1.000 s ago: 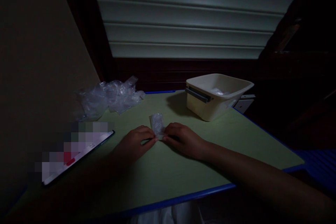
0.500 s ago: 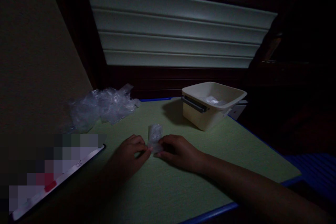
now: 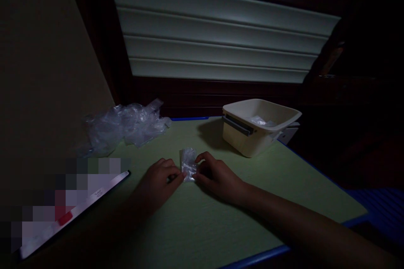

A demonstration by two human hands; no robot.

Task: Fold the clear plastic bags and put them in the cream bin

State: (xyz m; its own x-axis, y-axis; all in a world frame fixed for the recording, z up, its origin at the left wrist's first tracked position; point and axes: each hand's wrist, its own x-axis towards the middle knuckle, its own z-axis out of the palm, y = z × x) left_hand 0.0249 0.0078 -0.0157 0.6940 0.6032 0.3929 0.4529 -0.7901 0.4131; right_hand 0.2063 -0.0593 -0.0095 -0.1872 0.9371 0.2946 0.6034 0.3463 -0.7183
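Note:
A small clear plastic bag [image 3: 188,160] lies folded on the green tabletop [image 3: 202,222] between my hands, its near end shiny. My left hand [image 3: 160,183] is closed at the bag's near left corner, thumb and forefinger pressed to its edge. On the other side, my right hand [image 3: 219,178] has its thumb at the bag's near right corner. The forefinger of that hand is raised and curved beside the bag, apart from the thumb. Its other fingers are mostly hidden in shadow.
A heap of clear plastic bags [image 3: 126,126] lies at the back left. At the back right stands a cream bin [image 3: 243,141] with a grey handle and clear plastic inside. A tablet-like device [image 3: 78,210], partly pixelated, is at left. Blue edging [image 3: 259,256] borders the table.
The bag's near flap now lies folded up over the bag. My right forefinger has lifted away from the thumb. My left hand stays at the near left corner. The view has shifted slightly.

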